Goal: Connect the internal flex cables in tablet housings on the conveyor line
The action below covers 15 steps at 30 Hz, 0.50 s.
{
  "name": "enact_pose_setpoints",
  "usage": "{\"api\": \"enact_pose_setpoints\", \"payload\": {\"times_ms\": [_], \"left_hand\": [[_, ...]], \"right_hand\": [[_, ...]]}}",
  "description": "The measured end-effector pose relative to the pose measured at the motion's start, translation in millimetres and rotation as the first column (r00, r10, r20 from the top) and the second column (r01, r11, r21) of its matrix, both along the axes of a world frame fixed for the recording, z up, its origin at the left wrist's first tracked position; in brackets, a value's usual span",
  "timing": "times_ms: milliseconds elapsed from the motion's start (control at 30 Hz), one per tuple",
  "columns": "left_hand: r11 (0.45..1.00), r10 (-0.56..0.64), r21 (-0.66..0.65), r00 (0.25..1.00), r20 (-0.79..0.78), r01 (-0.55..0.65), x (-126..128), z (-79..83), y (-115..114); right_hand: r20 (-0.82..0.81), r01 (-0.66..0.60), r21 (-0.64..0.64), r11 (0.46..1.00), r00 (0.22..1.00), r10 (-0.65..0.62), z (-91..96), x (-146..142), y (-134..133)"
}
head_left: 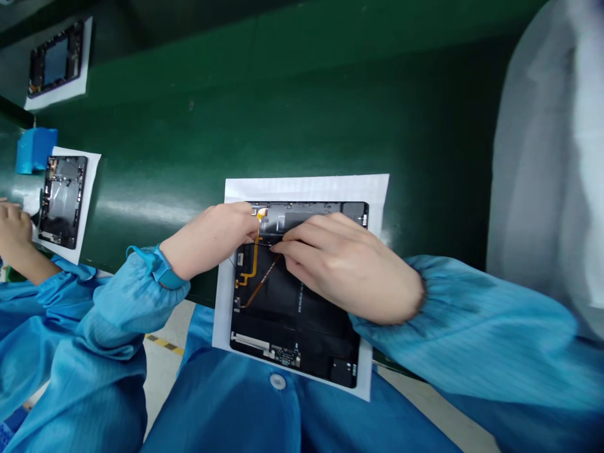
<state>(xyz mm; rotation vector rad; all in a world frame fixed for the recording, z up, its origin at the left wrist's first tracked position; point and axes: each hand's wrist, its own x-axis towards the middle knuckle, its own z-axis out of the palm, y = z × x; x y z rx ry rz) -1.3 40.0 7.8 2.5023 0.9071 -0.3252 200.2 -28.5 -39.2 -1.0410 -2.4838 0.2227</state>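
An opened tablet (325, 352), its black inside facing up, lies on a white sheet (306, 187) in front of me. My left hand (214, 236) is closed over the tablet's upper left corner, fingertips pinched; what they hold is hidden. Just right of it, my right hand (346, 267) pinches what looks like a thin black wire (265, 243), which runs between the two hands. An orange flex cable (255, 258) goes down the tablet's left side below my left fingers. A brown ribbon strip (261, 286) slants up toward my right fingertips.
A second opened tablet (66, 204) on white paper lies to the left, near a co-worker's hand (17, 233). Behind it are a blue block (36, 150) and another tablet (55, 60). A grey-white covered shape (542, 157) stands at the right of the green table (292, 119).
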Motion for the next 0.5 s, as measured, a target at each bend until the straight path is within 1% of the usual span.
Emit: {"api": "enact_pose_setpoints", "payload": {"times_ms": [67, 133, 300, 400, 500], "left_hand": [[0.999, -0.022, 0.033, 0.999, -0.036, 0.023, 2.0, 1.7, -3.0], [0.999, -0.041, 0.023, 0.999, -0.022, 0.041, 3.2, 1.8, -3.0], [0.988, -0.074, -0.123, 0.989, 0.130, 0.090, 7.6, -4.1, 5.0], [0.981, -0.081, -0.166, 0.986, 0.143, 0.104, 12.0, -8.5, 8.2], [0.978, -0.060, -0.186, 0.985, 0.165, 0.090, 14.0, -10.8, 9.7]], "right_hand": [[-0.007, 0.009, 0.006, 1.000, 1.000, -0.009, -0.1, -0.5, -0.4], [-0.015, 0.016, 0.006, 1.000, 1.000, -0.016, 0.0, -0.8, -0.6], [-0.043, -0.002, 0.013, 1.000, 0.999, 0.003, 0.8, -0.4, -0.3], [-0.052, -0.004, 0.018, 1.000, 0.999, 0.005, 1.2, 0.3, 0.1], [-0.057, -0.007, 0.017, 1.000, 0.998, 0.008, 1.5, 0.7, 0.5]]}}
